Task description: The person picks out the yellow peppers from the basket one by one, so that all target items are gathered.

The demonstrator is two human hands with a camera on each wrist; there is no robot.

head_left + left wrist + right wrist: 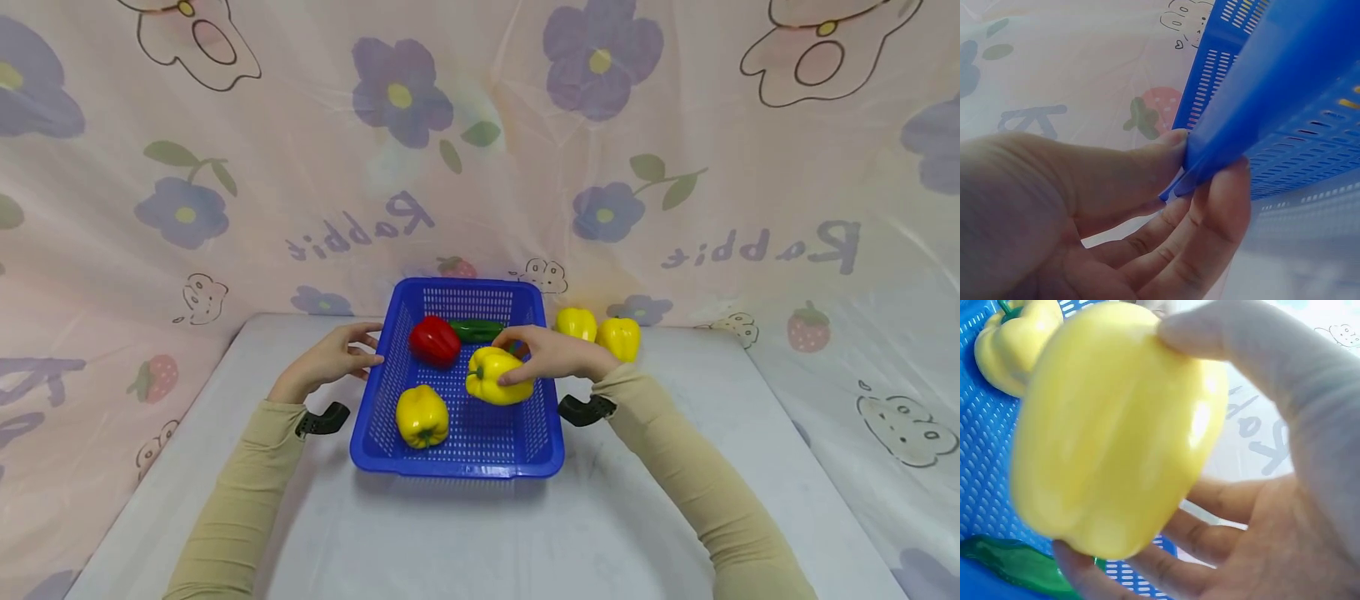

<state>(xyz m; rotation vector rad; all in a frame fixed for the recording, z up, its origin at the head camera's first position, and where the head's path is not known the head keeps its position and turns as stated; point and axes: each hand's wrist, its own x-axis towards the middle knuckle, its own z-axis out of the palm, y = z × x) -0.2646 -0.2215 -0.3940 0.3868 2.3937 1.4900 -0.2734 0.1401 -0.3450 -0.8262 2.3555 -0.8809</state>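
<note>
A blue plastic basket (pixel 457 458) stands on the table. My left hand (pixel 330 362) pinches the basket's left rim, thumb on one side and fingers on the other, as the left wrist view shows. Inside the right part of the basket my right hand (pixel 551 354) grips a yellow bell pepper (pixel 495 377), its thumb and fingers spread round the sides. Another yellow bell pepper (pixel 422 417) lies in the basket's front left. Farther back in it are a red bell pepper (pixel 435 342) and a green cucumber-like vegetable (pixel 477 331), partly hidden by the right hand in the head view.
Two more yellow peppers, one at the back (pixel 576 322) and one nearer (pixel 619 339), lie on the table right of the basket, close to my right wrist. The white-covered table (pixel 465 542) meets a patterned curtain (pixel 480 208) behind the basket.
</note>
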